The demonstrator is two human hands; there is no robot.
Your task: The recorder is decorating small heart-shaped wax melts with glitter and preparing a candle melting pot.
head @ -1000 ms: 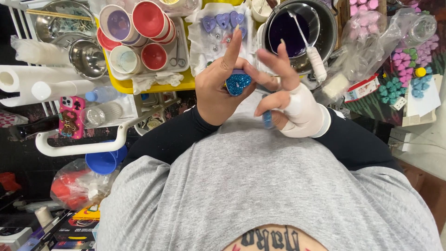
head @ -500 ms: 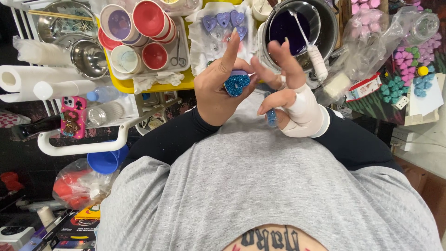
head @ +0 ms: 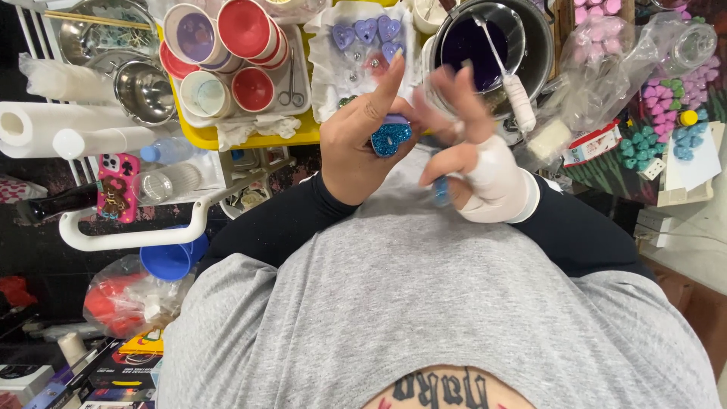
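My left hand (head: 354,151) grips a heart-shaped piece covered in blue glitter (head: 390,138), with a purple layer on its top side; its index finger points straight up. My right hand (head: 473,163), wrapped in a white bandage at the palm and wrist, meets the heart with thumb and fingertips. Its lower fingers curl around a small blue object (head: 440,189), mostly hidden. Both hands hover close to my grey shirt, in front of a cluttered work surface.
A steel pot of dark purple liquid (head: 485,42) with a white-handled stirrer stands behind my hands. Purple hearts (head: 367,32) lie on white paper. A yellow tray (head: 227,132) carries red and purple cups. Steel bowls, paper rolls, a pink phone, bags of small flowers surround.
My right hand's fingers have closed in on the glitter heart and blur with motion. My left hand has kept the heart almost still, its index finger still raised.
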